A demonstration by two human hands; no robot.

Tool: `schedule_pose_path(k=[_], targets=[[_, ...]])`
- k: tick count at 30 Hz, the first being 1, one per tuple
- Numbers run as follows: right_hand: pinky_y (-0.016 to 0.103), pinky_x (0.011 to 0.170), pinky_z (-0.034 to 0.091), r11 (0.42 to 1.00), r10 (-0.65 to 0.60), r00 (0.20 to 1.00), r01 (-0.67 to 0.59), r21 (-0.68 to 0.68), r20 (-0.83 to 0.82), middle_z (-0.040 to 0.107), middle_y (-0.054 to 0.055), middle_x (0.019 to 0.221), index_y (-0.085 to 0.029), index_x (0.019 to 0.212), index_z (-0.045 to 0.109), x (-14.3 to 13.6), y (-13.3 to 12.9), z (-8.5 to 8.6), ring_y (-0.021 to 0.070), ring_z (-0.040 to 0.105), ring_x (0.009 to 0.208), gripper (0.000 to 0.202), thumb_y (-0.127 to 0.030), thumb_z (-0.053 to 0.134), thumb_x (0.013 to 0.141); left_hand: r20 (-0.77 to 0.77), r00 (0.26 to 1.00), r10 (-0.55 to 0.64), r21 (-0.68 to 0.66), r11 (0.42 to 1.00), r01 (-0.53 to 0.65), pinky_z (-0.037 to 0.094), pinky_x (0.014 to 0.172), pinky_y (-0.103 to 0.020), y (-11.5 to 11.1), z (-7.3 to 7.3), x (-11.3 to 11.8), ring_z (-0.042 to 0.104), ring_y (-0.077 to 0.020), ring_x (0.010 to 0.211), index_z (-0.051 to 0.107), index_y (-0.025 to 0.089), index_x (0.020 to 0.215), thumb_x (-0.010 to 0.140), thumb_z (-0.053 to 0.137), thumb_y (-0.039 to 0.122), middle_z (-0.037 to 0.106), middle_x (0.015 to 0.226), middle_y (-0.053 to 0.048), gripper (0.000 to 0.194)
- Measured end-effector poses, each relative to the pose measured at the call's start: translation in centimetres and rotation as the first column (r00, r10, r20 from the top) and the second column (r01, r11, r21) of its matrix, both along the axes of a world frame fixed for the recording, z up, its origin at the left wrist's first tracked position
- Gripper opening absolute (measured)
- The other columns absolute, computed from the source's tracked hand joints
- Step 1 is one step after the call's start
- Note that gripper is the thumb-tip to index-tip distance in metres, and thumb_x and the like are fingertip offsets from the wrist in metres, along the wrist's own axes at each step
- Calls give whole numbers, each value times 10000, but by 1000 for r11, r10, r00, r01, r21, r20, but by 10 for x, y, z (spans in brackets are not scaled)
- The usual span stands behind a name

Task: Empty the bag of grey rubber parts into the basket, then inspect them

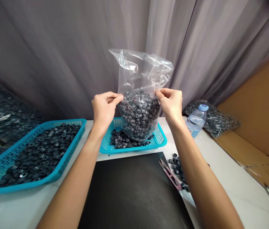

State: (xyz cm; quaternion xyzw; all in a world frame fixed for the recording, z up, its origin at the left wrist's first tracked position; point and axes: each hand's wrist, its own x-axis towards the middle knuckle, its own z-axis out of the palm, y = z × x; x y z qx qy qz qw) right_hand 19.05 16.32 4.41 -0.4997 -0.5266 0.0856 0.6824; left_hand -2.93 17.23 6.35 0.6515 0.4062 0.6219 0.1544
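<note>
A clear plastic bag, partly filled with small dark ring-shaped pieces, stands upright over a small blue basket. My left hand pinches the bag's left side at about the height of the contents. On the opposite side my right hand grips the plastic between thumb and fingers. Above both hands the bag's top stands up loose and creased. More dark pieces lie in the small basket below the bag. Whether the bag's bottom touches the basket I cannot tell.
A larger blue basket of dark pieces stands at left, beside a big filled bag. Pink thread snips lie on a black mat, near loose pieces. At right are a water bottle and another filled bag.
</note>
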Motion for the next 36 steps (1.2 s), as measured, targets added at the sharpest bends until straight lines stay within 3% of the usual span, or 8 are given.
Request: schedule_pose_path(k=[4, 9, 14, 18, 22, 26, 31, 36], targets=[[502, 857, 575, 1000, -22, 999, 21, -21, -32, 774, 82, 818, -167, 849, 780, 0, 2, 0, 265, 722, 821, 168, -279, 658, 824, -17, 1000, -3, -52, 999, 2, 613, 850, -318, -1, -2, 5, 783, -211, 847, 792, 209, 753, 753, 772, 177, 830, 870, -28, 37], [466, 827, 591, 997, 6, 999, -2, 82, -49, 772, 58, 810, -169, 851, 780, 2, 2, 5, 241, 730, 804, 163, -272, 654, 844, -2, 999, -37, 20, 999, 37, 606, 890, -316, 0, -4, 8, 781, -201, 870, 802, 215, 800, 777, 768, 208, 831, 910, -26, 42], [466, 813, 590, 999, 32, 998, -32, -3, -54, 770, 79, 789, -159, 816, 785, -2, 6, 0, 238, 719, 753, 137, -214, 660, 824, -9, 1000, 23, -87, 996, -24, 607, 878, -338, 6, -9, 1, 784, -215, 852, 800, 209, 772, 758, 774, 179, 828, 860, -36, 42], [438, 787, 588, 998, 56, 998, -55, 34, -42, 767, 68, 788, -165, 829, 782, -7, 7, -1, 213, 703, 714, 148, -231, 650, 841, 12, 999, 30, -27, 999, -30, 606, 891, -323, 6, -7, -3, 784, -205, 870, 808, 209, 805, 763, 771, 183, 831, 897, -38, 61], [431, 765, 584, 1000, 31, 999, -30, 5, -37, 734, 54, 702, -163, 752, 762, -7, 6, 2, 206, 677, 671, 137, -206, 657, 829, -10, 999, 47, -71, 996, -48, 615, 877, -323, 2, -5, 2, 787, -205, 859, 797, 206, 772, 758, 768, 170, 831, 871, -26, 48], [380, 749, 594, 993, 95, 994, -91, 78, -55, 733, 39, 758, -170, 805, 747, -5, 9, 1, 186, 693, 709, 137, -218, 634, 867, -16, 999, 47, -28, 998, -48, 613, 897, -322, 0, -4, 6, 786, -200, 869, 799, 210, 790, 772, 767, 182, 831, 875, -20, 47], [394, 758, 611, 987, 145, 981, -152, -46, -131, 676, 22, 695, -168, 722, 672, -9, 23, -13, 171, 677, 659, 157, -152, 609, 864, -91, 990, 111, -122, 985, -121, 621, 869, -350, 0, -1, 0, 788, -233, 835, 797, 211, 728, 726, 806, 162, 825, 816, -23, 50], [355, 811, 612, 986, 168, 979, -169, -2, -117, 672, 15, 717, -169, 764, 666, -6, 27, -12, 157, 697, 721, 161, -183, 594, 908, -75, 992, 102, -15, 994, -104, 622, 864, -329, -1, 2, -2, 788, -221, 845, 814, 211, 770, 743, 803, 169, 829, 860, -29, 52]])
